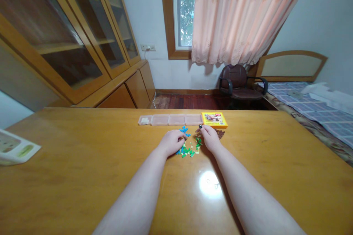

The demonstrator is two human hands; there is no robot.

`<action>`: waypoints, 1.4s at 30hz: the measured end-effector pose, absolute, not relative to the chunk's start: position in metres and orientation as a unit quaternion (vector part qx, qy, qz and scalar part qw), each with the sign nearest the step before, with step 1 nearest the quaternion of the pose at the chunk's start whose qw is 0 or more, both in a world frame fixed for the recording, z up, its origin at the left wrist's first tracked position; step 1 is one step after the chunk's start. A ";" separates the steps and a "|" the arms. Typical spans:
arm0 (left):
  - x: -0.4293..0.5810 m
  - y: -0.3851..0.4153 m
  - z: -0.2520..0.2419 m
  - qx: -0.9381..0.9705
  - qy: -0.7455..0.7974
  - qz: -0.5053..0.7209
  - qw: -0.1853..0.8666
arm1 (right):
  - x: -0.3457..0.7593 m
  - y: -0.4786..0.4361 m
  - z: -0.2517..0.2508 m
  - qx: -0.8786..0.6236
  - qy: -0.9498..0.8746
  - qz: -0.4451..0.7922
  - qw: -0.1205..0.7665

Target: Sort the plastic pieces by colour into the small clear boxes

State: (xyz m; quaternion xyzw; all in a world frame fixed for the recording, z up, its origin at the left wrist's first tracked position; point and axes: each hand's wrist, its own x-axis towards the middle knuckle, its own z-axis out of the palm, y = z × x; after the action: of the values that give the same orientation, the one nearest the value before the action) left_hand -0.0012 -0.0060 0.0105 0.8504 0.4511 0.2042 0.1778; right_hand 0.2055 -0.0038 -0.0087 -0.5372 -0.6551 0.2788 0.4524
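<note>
Small building bricks lie in a loose cluster between my hands: blue bricks (184, 130) at the back left, green bricks (192, 153) nearer me, and pale yellow pieces among them. My left hand (172, 142) rests over the left side of the pile, fingers curled inward by the blue pieces; what they hold, if anything, is hidden. On the right, my right hand (211, 137) has its fingers drawn together above the green pieces. A small dark spot shows at its fingertips, too small to name. Brown bricks (220, 133) lie just beyond this hand, partly covered by it.
A row of clear plastic trays (177, 119) stands behind the bricks, with pale pieces in the leftmost one. Beside it lies a yellow box (214, 119). A white plastic object (27, 151) sits at the table's left edge. Beyond the wooden table (82, 154) is an office chair (237, 80).
</note>
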 end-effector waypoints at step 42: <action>0.001 -0.008 0.015 0.828 0.476 0.202 0.218 | 0.202 -0.012 -0.001 -0.493 -0.737 0.285 0.363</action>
State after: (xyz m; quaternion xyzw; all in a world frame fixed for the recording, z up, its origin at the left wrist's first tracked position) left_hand 0.0009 -0.0076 0.0155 0.8278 0.4757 0.2022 0.2181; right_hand 0.2022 -0.0120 -0.0013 -0.4933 -0.7372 0.2853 0.3632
